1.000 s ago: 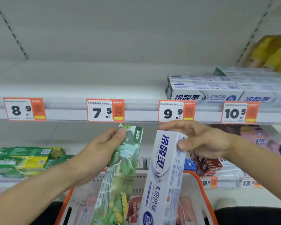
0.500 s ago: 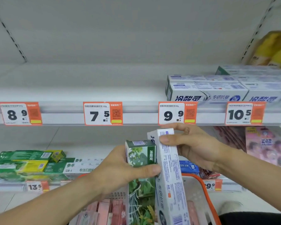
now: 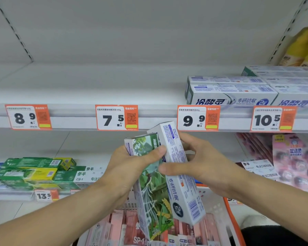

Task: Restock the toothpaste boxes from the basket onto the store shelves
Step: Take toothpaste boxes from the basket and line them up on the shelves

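Mid-restock: left hand (image 3: 130, 167) gripping green box (image 3: 153, 192), right hand (image 3: 201, 167) fingers curled round white box (image 3: 180, 174), both above basket (image 3: 229, 213). Next, likely: lifting white box onto upper shelf (image 3: 89, 89), beside matching stock (image 3: 231, 93), far right.

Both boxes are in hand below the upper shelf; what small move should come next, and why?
Probably lift the white box, held by the right hand, to the shelf above the 9.9 tag, where matching white boxes already lie. The left hand keeps the green box.
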